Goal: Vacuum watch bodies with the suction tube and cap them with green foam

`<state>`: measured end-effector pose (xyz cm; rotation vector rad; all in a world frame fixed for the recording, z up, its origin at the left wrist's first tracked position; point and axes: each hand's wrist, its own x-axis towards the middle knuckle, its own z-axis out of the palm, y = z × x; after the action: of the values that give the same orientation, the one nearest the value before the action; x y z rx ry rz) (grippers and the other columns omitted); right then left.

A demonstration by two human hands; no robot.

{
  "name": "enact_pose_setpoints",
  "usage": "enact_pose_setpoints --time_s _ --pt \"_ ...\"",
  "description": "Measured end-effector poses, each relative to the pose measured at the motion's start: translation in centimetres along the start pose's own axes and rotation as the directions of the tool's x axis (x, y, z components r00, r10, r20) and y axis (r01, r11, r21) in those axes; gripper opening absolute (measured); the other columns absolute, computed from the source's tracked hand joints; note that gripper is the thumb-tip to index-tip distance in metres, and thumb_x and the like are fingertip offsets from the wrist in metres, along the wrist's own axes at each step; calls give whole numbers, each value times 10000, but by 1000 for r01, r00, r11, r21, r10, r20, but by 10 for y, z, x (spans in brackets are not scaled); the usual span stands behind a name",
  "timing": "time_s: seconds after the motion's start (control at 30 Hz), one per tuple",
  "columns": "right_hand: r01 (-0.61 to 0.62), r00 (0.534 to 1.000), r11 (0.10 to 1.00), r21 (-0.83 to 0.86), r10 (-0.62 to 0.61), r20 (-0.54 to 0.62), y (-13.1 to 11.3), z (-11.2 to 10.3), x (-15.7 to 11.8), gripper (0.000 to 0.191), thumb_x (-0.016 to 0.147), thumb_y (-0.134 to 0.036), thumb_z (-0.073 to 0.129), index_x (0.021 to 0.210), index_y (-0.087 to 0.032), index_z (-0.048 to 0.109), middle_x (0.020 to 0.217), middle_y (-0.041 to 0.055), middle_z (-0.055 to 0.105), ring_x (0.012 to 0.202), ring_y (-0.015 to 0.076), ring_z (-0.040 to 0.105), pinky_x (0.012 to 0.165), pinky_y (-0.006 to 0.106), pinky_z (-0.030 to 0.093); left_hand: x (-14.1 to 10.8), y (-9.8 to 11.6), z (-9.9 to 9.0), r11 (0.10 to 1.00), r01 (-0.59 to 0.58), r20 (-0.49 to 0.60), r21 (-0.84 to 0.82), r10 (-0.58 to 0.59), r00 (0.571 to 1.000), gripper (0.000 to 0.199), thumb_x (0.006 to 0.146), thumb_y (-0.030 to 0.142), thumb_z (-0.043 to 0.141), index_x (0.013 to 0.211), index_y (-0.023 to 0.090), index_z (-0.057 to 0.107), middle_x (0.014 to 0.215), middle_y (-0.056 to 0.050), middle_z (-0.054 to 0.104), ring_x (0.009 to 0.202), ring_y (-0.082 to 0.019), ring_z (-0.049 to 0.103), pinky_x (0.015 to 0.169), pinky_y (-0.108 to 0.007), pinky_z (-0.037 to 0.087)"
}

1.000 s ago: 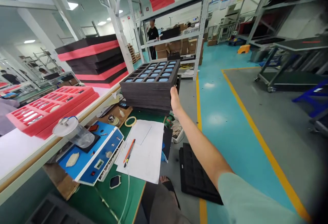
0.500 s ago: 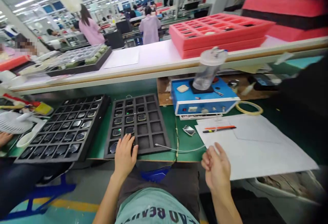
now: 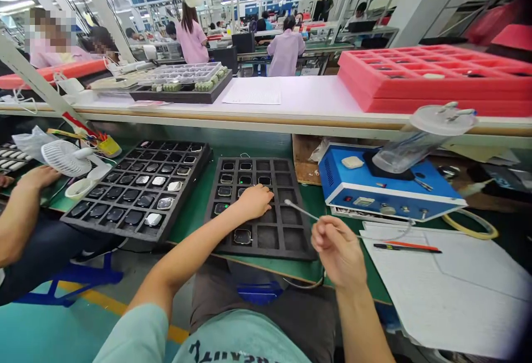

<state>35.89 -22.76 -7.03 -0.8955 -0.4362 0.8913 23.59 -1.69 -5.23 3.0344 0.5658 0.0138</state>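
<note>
The left hand (image 3: pixel 253 202) rests its pressed-together fingers (image 3: pixel 265 193) on one of two black foam trays (image 3: pixel 268 236) on the green surface (image 3: pixel 191 246); the right hand (image 3: pixel 338 252) pinches what seems a thin white wand (image 3: pixel 301 210).

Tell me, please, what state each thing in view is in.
Left hand: open, resting on the black foam tray.
Right hand: curled around a thin white cable.
That tray: partly filled, lower compartments mostly empty.
Second black foam tray: compartments filled.
Clear lidded jar: tilted, lid on.

Hands (image 3: pixel 254 202): two. Black foam trays (image 3: pixel 291 172): two, on green bench. Wand (image 3: pixel 300 210): one. Desk fan (image 3: pixel 65 158): one. Blue machine (image 3: pixel 386 199): one. Clear jar (image 3: pixel 424 149): one. Pens (image 3: pixel 409 248): two.
</note>
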Motion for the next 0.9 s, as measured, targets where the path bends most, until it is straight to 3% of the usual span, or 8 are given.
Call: enact_pose_setpoints --time_s 0.13,0.3,0.53,0.7,0.73,0.8,0.87,0.9 --pt "86 996 990 -114 -90 -26 31 16 21 281 765 -390 864 963 -213 773 759 15 616 652 127 563 497 221 454 -1 -12 5 999 0 -10 -42 -1 1000 331 963 344 635 1198 123 708 1180 -149 716 1136 -295 651 964 -400 516" --pt "201 971 957 -209 -223 -86 54 26 28 348 874 -512 751 979 -185 697 1172 106 700 930 201 711 659 294 605 -1 -17 11 991 65 -19 -116 -68 998 288 950 295 644 1191 154 719 1174 -137 736 1130 -289 678 974 -393 517" --pt "301 920 908 -293 -357 -163 65 20 31 319 877 -463 749 968 -175 649 956 55 722 828 179 740 783 347 622 5 -6 8 936 188 -100 -298 -227 969 136 822 75 704 934 140 746 983 -153 772 993 -295 742 902 -381 556" --pt "375 860 804 -460 -487 -150 53 20 34 244 942 -395 692 969 -155 725 964 89 743 808 181 733 738 328 624 -15 22 7 819 151 -220 -554 -318 922 271 999 197 487 1179 153 685 1141 -137 765 1038 -246 741 860 -345 585" --pt "402 843 789 -464 -517 -149 52 20 36 236 953 -391 680 959 -160 725 1011 100 747 837 187 739 735 325 628 -18 28 10 723 113 -227 -681 -355 907 274 998 218 490 1186 154 679 1152 -132 764 1029 -230 744 832 -318 592" --pt "443 818 770 -459 -557 -146 51 18 40 223 975 -384 656 957 -170 718 1091 109 746 901 198 747 759 330 636 -22 40 20 374 42 -155 -926 -480 864 255 955 277 573 1144 147 685 1094 -128 775 963 -218 753 751 -284 600" --pt "451 811 765 -460 -566 -147 53 15 42 211 998 -372 629 983 -179 710 1090 100 750 910 194 752 792 337 638 -21 51 30 10 -15 -18 -1000 -585 811 286 859 333 707 1069 141 683 997 -112 777 880 -209 751 706 -276 602" --pt "445 813 765 -466 -563 -150 54 13 41 206 1010 -365 613 1003 -183 709 1056 90 754 889 187 753 800 335 637 -20 56 33 -93 -37 28 -995 -616 787 330 803 342 767 1050 146 668 973 -96 770 854 -200 747 709 -279 605"
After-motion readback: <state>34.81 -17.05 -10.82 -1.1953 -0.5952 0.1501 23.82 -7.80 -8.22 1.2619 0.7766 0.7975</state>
